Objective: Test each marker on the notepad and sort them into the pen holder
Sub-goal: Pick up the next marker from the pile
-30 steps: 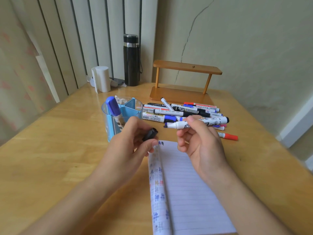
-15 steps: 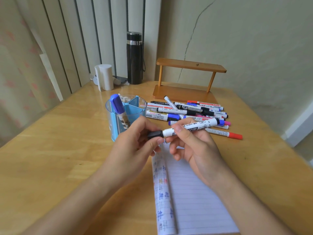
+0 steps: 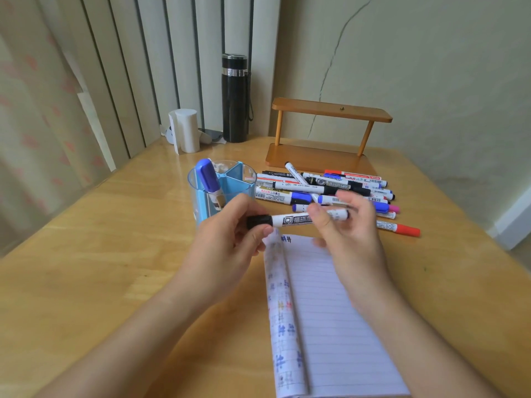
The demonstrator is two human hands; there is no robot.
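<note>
Hands, left [image 3: 227,248] and right [image 3: 350,239], pinch a black-capped marker [image 3: 293,220], label blurred.

Looks down on a light wooden table [image 3: 100,254]. Carries at its far edge a black flask [image 3: 234,99] with a silver band, upright, and near its left a white cylinder [image 3: 188,130], also upright. Bears to the right a small two-tier wooden rack [image 3: 330,110], close to the wall [image 3: 445,67]. Shows a thin crack [image 3: 325,76] up that wall, vertical blinds [image 3: 172,53] behind the flask, and a pale patterned curtain [image 3: 34,110] at left.
</note>
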